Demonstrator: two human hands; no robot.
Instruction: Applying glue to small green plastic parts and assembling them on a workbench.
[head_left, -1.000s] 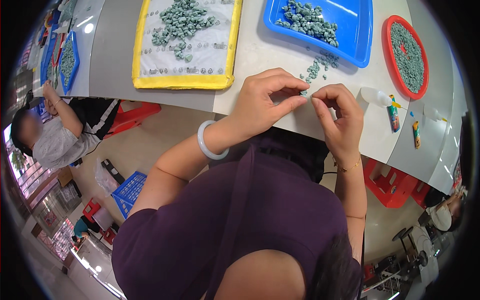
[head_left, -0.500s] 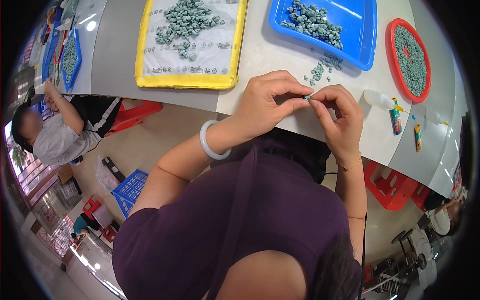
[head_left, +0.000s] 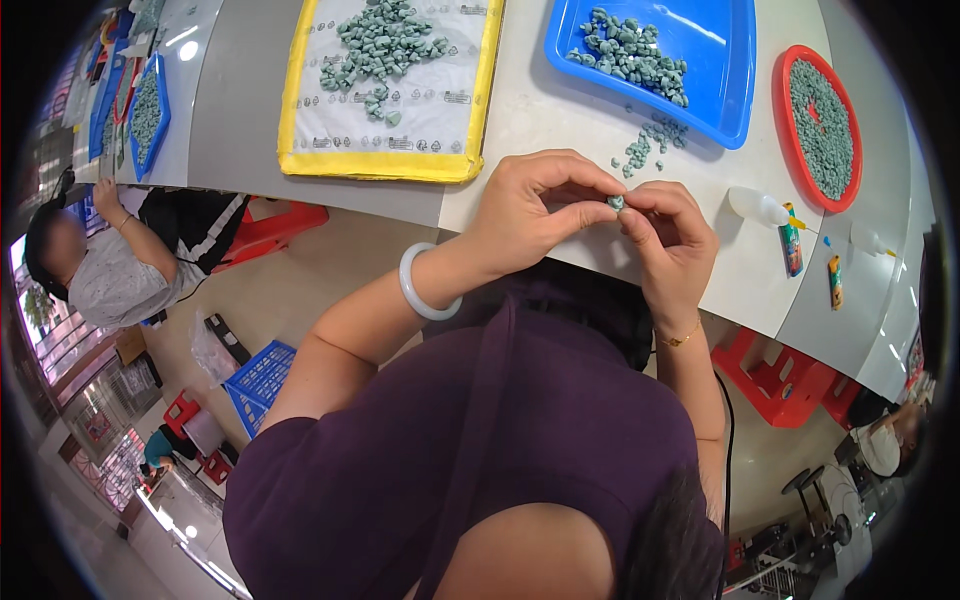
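Note:
Between my fingertips, over the near edge of the white table, is a small grey-green piece [head_left: 615, 202], shaped like a little stone. My left hand [head_left: 532, 208] pinches it between thumb and fingers from the left. From the right, the thumb and forefinger of my right hand [head_left: 676, 232] close on the same piece. Just beyond my hands lie several loose green pieces [head_left: 640, 153] on the table. Farther off, a blue tray [head_left: 705, 50] holds a heap of similar pieces, and more are piled on a yellow-edged board [head_left: 330, 161] covered with white printed sheeting.
A round red tray [head_left: 781, 120] full of small green pieces sits at the right. Near it are a white squeeze bottle [head_left: 758, 207] and a small tube [head_left: 791, 245]. A co-worker [head_left: 125, 265] sits at the left by another blue tray [head_left: 160, 118]. Red stools [head_left: 770, 375] stand below the table.
The piece at my fingertips shows more now. My right hand has shifted slightly down and left, its fingers turned. The co-worker at the left has moved an arm.

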